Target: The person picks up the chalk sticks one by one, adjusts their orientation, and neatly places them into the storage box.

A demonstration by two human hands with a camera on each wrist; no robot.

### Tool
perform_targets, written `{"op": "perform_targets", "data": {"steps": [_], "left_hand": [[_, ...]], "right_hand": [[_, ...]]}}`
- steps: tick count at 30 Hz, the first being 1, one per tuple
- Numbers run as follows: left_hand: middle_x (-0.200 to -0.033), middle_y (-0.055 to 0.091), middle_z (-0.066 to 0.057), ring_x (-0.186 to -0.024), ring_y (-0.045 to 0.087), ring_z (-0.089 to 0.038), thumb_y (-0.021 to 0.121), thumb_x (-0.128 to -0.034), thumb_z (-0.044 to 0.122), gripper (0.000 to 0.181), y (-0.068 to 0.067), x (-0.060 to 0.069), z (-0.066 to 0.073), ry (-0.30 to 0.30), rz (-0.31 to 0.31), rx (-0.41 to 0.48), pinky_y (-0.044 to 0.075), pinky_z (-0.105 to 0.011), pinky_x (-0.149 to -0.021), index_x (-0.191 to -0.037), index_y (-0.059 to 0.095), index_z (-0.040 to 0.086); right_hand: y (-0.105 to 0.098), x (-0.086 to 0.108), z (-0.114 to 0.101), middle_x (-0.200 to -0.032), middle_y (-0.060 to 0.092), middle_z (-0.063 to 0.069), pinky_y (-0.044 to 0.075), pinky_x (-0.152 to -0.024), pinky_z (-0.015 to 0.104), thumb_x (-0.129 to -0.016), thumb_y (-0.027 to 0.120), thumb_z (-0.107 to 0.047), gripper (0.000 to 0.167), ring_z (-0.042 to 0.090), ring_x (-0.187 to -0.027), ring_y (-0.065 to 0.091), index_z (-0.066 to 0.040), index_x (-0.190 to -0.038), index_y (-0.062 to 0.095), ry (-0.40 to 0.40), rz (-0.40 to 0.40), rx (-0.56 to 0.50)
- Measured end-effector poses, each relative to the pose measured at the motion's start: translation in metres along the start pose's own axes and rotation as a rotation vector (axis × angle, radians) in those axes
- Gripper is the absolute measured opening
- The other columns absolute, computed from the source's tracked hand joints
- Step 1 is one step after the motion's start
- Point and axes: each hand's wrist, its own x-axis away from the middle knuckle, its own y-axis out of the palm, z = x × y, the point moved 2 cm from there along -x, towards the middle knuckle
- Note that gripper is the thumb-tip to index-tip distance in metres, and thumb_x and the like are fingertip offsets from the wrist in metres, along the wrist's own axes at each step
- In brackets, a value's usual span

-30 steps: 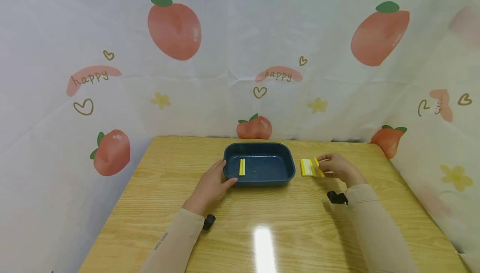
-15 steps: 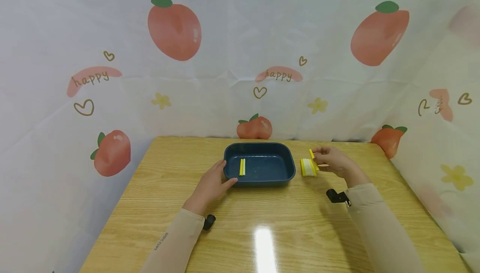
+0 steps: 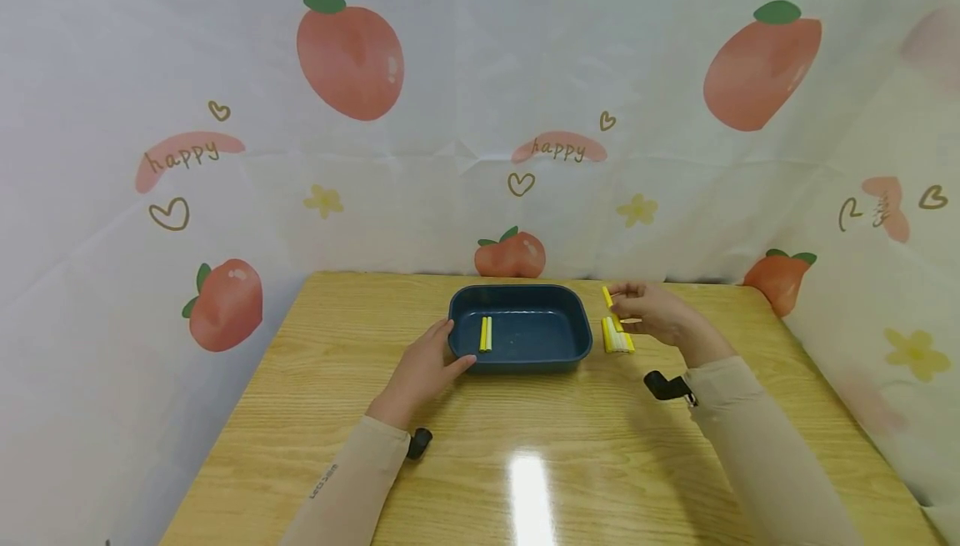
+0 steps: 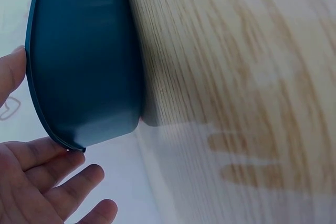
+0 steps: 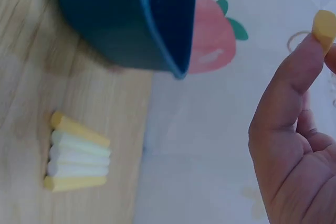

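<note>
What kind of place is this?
Probably a screened-off work spot indoors: there's a wooden table, a sheet with fruit pictures behind it, and a tray on top.

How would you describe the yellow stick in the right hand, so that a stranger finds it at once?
On the wooden table, find the dark blue container, then look to its right. There the right hand pinches a yellow stick above a row of yellow and white sticks. Unlike those, lying on the table, it is in the air.
</note>
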Motion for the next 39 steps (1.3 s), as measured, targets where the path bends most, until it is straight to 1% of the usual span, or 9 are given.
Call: {"op": "perform_targets", "data": {"steps": [8, 12, 16, 22, 25, 30, 33, 37, 39], "left_hand": [[-0.160, 0.033, -0.014, -0.145, 0.034, -0.033, 0.066, -0.0946, 0.050, 0.083, 0.000, 0.000, 0.000, 0.008, 0.009, 0.008, 0.033, -0.049, -0.116, -0.156, 0.033, 0.003], [-0.160, 0.033, -0.014, -0.145, 0.034, -0.033, 0.065, -0.0947, 0.050, 0.083, 0.000, 0.000, 0.000, 0.011, 0.010, 0.007, 0.033, -0.049, -0.116, -0.156, 0.033, 0.003], [-0.160, 0.033, -0.014, -0.145, 0.034, -0.033, 0.066, -0.0948, 0.050, 0.083, 0.000, -0.001, 0.000, 0.012, 0.013, 0.006, 0.034, -0.049, -0.116, -0.156, 0.033, 0.003], [-0.160, 0.033, -0.014, -0.145, 0.034, -0.033, 0.066, -0.0948, 0.049, 0.083, -0.001, 0.000, 0.002, 0.006, 0.008, 0.013, 0.033, -0.049, -0.116, -0.156, 0.033, 0.003], [-0.160, 0.033, -0.014, -0.145, 0.034, -0.033, 0.066, -0.0948, 0.049, 0.083, -0.001, 0.000, 0.002, 0.007, 0.010, 0.012, 0.033, -0.049, -0.116, -0.156, 0.033, 0.003], [-0.160, 0.033, -0.013, -0.145, 0.034, -0.033, 0.065, -0.0947, 0.050, 0.083, -0.001, 0.000, 0.003, 0.009, 0.005, 0.005, 0.033, -0.049, -0.117, -0.156, 0.033, 0.004], [-0.160, 0.033, -0.014, -0.145, 0.034, -0.033, 0.066, -0.0948, 0.049, 0.083, -0.002, 0.000, 0.003, 0.011, 0.009, 0.010, 0.033, -0.049, -0.116, -0.155, 0.034, 0.003], [-0.160, 0.034, -0.014, -0.145, 0.035, -0.033, 0.066, -0.0950, 0.048, 0.082, -0.001, 0.001, 0.001, 0.008, 0.011, 0.011, 0.033, -0.049, -0.116, -0.155, 0.034, 0.003], [-0.160, 0.034, -0.013, -0.145, 0.035, -0.033, 0.066, -0.0948, 0.049, 0.082, -0.001, 0.001, 0.001, 0.006, 0.011, 0.009, 0.034, -0.049, -0.116, -0.155, 0.035, 0.003]], "right_hand": [[0.015, -0.009, -0.028, -0.098, 0.049, 0.002, 0.052, -0.076, 0.030, -0.100, 0.055, -0.005, 0.035, 0.012, -0.080, 0.053, 0.003, -0.131, 0.039, -0.030, -0.045, -0.069], [0.025, -0.018, -0.039, -0.095, 0.049, 0.003, 0.052, -0.075, 0.029, -0.100, 0.054, -0.004, 0.032, 0.011, -0.075, 0.052, 0.000, -0.128, 0.041, -0.011, -0.072, -0.081], [0.036, -0.029, -0.046, -0.094, 0.050, 0.003, 0.052, -0.075, 0.029, -0.099, 0.054, -0.004, 0.033, 0.012, -0.072, 0.050, 0.000, -0.129, 0.040, 0.012, -0.103, -0.075], [0.050, -0.046, -0.052, -0.089, 0.047, 0.003, 0.049, -0.070, 0.030, -0.100, 0.052, -0.002, 0.026, 0.014, -0.066, 0.043, 0.000, -0.125, 0.041, 0.043, -0.161, -0.109], [0.057, -0.054, -0.054, -0.081, 0.042, 0.003, 0.044, -0.068, 0.031, -0.101, 0.051, 0.000, 0.017, 0.015, -0.062, 0.036, -0.002, -0.117, 0.044, 0.059, -0.196, -0.125], [0.067, -0.070, -0.056, -0.076, 0.034, 0.003, 0.044, -0.066, 0.030, -0.103, 0.049, 0.000, 0.008, 0.015, -0.060, 0.028, -0.006, -0.104, 0.045, 0.102, -0.259, -0.121], [0.073, -0.080, -0.056, -0.077, 0.036, 0.003, 0.048, -0.067, 0.029, -0.103, 0.049, 0.000, 0.010, 0.015, -0.061, 0.032, -0.007, -0.096, 0.045, 0.122, -0.280, -0.101], [0.081, -0.093, -0.055, -0.084, 0.043, 0.005, 0.053, -0.071, 0.029, -0.103, 0.050, -0.001, 0.014, 0.017, -0.069, 0.043, -0.008, -0.092, 0.047, 0.151, -0.277, -0.072], [0.085, -0.098, -0.054, -0.085, 0.043, 0.006, 0.053, -0.071, 0.030, -0.103, 0.050, -0.001, 0.017, 0.019, -0.070, 0.043, -0.009, -0.089, 0.046, 0.171, -0.275, -0.070]]}}
